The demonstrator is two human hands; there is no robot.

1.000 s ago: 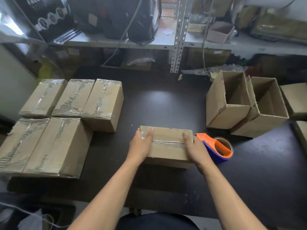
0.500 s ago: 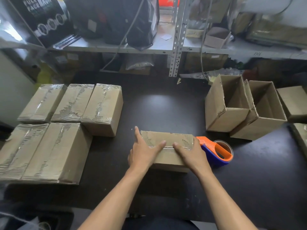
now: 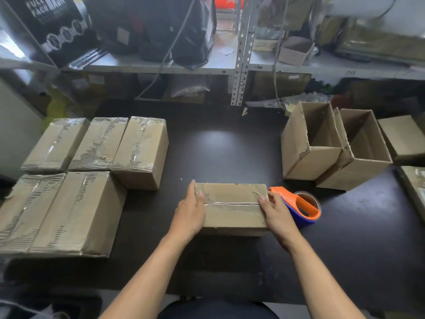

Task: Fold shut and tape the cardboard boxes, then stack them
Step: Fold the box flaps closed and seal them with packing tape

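A small cardboard box (image 3: 232,210) lies closed on the black table (image 3: 225,148) in front of me, with clear tape along its top seam. My left hand (image 3: 189,215) rests against the box's left end, thumb on the top face and fingers straight along the side. My right hand (image 3: 276,215) rests against the right end, its thumb at the end of the taped seam. An orange and blue tape dispenser (image 3: 301,209) lies on the table, just right of my right hand.
Several taped boxes (image 3: 138,153) sit in two rows at the left. Two open boxes (image 3: 310,162) stand side by side at the right, with more cardboard (image 3: 402,139) beyond them. A cluttered metal shelf (image 3: 239,65) runs along the table's far edge.
Half a second ago both hands met over the middle of the taped seam. They have slid apart along the top to the box's two ends. The box and dispenser stayed put.
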